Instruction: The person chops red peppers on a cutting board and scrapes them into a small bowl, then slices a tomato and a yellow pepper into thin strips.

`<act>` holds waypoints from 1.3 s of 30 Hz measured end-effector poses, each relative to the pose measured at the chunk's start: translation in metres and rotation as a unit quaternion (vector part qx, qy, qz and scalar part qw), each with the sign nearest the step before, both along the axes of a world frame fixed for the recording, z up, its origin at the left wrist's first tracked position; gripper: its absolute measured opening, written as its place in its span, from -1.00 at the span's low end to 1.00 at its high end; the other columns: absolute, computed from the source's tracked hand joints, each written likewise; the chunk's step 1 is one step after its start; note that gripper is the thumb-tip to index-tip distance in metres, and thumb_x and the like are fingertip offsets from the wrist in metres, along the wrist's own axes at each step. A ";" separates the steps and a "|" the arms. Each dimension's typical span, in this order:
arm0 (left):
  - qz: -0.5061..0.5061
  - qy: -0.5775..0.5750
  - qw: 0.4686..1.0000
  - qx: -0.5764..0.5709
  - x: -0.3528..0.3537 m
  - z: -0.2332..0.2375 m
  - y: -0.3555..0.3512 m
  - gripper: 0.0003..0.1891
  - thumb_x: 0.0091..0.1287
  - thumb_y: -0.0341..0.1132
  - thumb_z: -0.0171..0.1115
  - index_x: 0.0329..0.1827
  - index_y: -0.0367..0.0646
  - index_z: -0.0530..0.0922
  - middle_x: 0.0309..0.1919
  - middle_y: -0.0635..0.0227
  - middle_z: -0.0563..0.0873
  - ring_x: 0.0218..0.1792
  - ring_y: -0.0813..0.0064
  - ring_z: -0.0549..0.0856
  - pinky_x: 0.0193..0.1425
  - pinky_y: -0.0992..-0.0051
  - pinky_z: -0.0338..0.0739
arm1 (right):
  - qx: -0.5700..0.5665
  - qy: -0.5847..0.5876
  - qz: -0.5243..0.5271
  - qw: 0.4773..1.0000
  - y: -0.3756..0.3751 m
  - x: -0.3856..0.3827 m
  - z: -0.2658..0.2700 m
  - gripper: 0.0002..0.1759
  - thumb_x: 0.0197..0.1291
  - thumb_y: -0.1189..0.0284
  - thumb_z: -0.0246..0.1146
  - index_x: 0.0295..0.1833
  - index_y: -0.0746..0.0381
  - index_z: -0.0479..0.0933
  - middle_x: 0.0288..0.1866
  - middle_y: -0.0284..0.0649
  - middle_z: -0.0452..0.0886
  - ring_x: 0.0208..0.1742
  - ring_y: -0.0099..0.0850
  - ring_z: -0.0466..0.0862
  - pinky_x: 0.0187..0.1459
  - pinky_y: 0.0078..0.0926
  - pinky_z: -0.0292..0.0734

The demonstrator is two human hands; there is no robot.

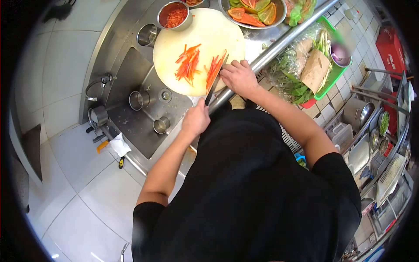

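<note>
My left hand (196, 118) is closed round the handle of a kitchen knife (211, 94). Its blade points away from me, along the right part of a round, pale cutting board (198, 43). Fingers curled together, my right hand (239, 77) rests against the blade's right side near the board's edge; whatever lies under the fingertips is hidden. Just left of the blade lie sliced red pepper strips (213, 72), and a looser pile of pepper strips (187, 64) sits at mid-board.
Beyond the board stand a metal container of chopped red pieces (176, 17) and a bowl of pepper pieces (257, 25). Left is a steel sink (126, 118) with metal cups. A green crate (324, 89) of vegetables sits right, past a steel rail (283, 42).
</note>
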State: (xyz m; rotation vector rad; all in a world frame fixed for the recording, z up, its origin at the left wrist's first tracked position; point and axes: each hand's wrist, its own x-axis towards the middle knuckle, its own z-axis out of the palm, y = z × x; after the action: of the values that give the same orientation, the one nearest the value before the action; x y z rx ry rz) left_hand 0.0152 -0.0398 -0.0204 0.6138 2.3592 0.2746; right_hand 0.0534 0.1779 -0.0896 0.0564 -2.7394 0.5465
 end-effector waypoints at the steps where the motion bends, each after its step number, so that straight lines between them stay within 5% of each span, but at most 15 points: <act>1: 0.030 0.005 0.999 -0.011 0.003 -0.003 0.010 -0.75 0.45 -0.23 0.09 0.05 -0.19 0.40 -0.33 -0.30 0.68 -0.20 -0.30 0.69 -0.06 -0.14 0.54 | 0.004 0.003 0.006 1.000 -0.002 0.001 0.000 -0.89 0.15 0.28 0.29 -0.25 0.04 0.60 -0.24 -0.41 0.56 -0.10 -0.40 0.55 -0.02 -0.32 0.35; 7: 0.008 0.003 0.998 0.063 -0.036 -0.017 0.027 -0.71 0.46 -0.19 0.07 0.07 -0.21 0.42 -0.23 -0.28 0.69 -0.11 -0.30 0.67 0.04 -0.10 0.53 | 0.012 -0.031 0.021 0.999 -0.002 -0.014 0.003 -0.88 0.14 0.28 0.29 -0.24 0.05 0.60 -0.23 -0.40 0.57 -0.08 -0.37 0.55 0.02 -0.31 0.34; 12: 0.070 0.028 0.997 0.013 -0.057 -0.009 0.015 -0.72 0.44 -0.21 0.08 0.09 -0.17 0.44 -0.19 -0.24 0.69 -0.09 -0.24 0.68 0.02 -0.07 0.53 | -0.025 -0.001 0.038 0.999 -0.021 -0.059 -0.001 -0.88 0.18 0.30 0.28 -0.23 0.08 0.62 -0.18 -0.37 0.62 -0.04 -0.34 0.57 0.04 -0.26 0.38; 14: 0.080 0.040 0.996 -0.005 -0.058 0.005 0.012 -0.70 0.44 -0.19 0.08 0.12 -0.15 0.43 -0.20 -0.24 0.69 -0.09 -0.25 0.68 0.02 -0.07 0.53 | -0.085 -0.113 0.055 0.988 -0.022 -0.070 0.010 -0.86 0.19 0.32 0.30 -0.23 0.15 0.63 -0.19 -0.28 0.65 -0.05 -0.25 0.60 0.04 -0.22 0.44; 17: 0.076 0.052 0.996 -0.017 -0.049 0.021 0.001 -0.68 0.42 -0.24 0.10 0.16 -0.15 0.38 -0.12 -0.23 0.67 -0.06 -0.22 0.69 0.06 -0.07 0.55 | -0.223 -0.015 -0.019 0.975 -0.015 -0.069 0.035 -0.83 0.17 0.33 0.34 -0.25 0.21 0.64 -0.23 -0.18 0.67 -0.09 -0.15 0.63 0.01 -0.18 0.51; 20: 0.120 0.095 0.984 0.091 -0.037 0.011 -0.008 -0.58 0.29 -0.42 0.20 0.17 -0.14 0.27 0.10 -0.13 0.52 -0.03 -0.19 0.67 0.06 -0.03 0.57 | -0.197 0.001 0.005 0.980 -0.009 -0.075 0.054 -0.82 0.10 0.33 0.39 -0.33 0.23 0.63 -0.29 -0.15 0.67 -0.15 -0.11 0.64 -0.05 -0.17 0.54; 25: 0.141 0.115 0.978 0.099 -0.031 0.001 -0.012 -0.59 0.25 -0.42 0.24 0.10 -0.17 0.28 0.03 -0.14 0.56 -0.04 -0.19 0.67 0.04 -0.02 0.58 | -0.128 -0.153 0.066 0.978 -0.015 -0.100 0.048 -0.75 -0.01 0.31 0.49 -0.33 0.24 0.63 -0.31 -0.14 0.70 -0.15 -0.13 0.67 -0.06 -0.19 0.57; 31: 0.120 0.093 0.981 0.117 -0.016 0.009 -0.016 -0.58 0.22 -0.42 0.26 0.09 -0.16 0.28 -0.06 -0.15 0.61 -0.08 -0.20 0.68 0.02 -0.01 0.57 | -0.119 -0.178 0.095 0.972 -0.023 -0.127 0.021 -0.78 0.10 0.29 0.41 -0.29 0.22 0.63 -0.29 -0.13 0.69 -0.13 -0.11 0.67 -0.01 -0.16 0.57; 33: 0.118 0.072 0.983 0.118 -0.011 0.013 -0.014 -0.58 0.21 -0.40 0.27 0.08 -0.15 0.29 -0.10 -0.17 0.63 -0.08 -0.22 0.67 0.01 -0.03 0.55 | -0.124 -0.094 0.130 0.979 -0.013 -0.138 0.028 -0.78 0.13 0.29 0.38 -0.28 0.22 0.62 -0.26 -0.12 0.69 -0.12 -0.10 0.67 -0.01 -0.15 0.57; 36: 0.081 -0.015 0.991 0.104 -0.007 0.014 -0.011 -0.65 0.34 -0.22 0.19 0.12 -0.12 0.39 -0.22 -0.23 0.71 -0.10 -0.21 0.69 0.03 -0.05 0.54 | -0.084 -0.025 0.021 0.996 0.026 -0.155 0.046 -0.88 0.19 0.47 0.24 -0.20 0.23 0.66 -0.21 -0.05 0.70 -0.09 -0.07 0.67 0.02 -0.13 0.56; 39: 0.065 -0.081 0.986 0.132 -0.008 0.000 -0.004 -0.69 0.41 -0.18 0.13 0.11 -0.14 0.44 -0.16 -0.21 0.70 -0.06 -0.21 0.69 0.05 -0.04 0.54 | -0.098 -0.012 -0.164 0.981 0.105 -0.169 0.027 -0.70 0.15 0.49 0.18 0.00 0.31 0.60 -0.08 0.08 0.70 -0.01 0.05 0.68 0.04 -0.06 0.57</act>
State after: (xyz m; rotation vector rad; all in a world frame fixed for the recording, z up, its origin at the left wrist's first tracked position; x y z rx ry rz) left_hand 0.0069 -0.0435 -0.0203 0.5376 2.2262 0.6797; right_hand -0.1157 0.2824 -0.0625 -0.4444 -2.6227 0.7183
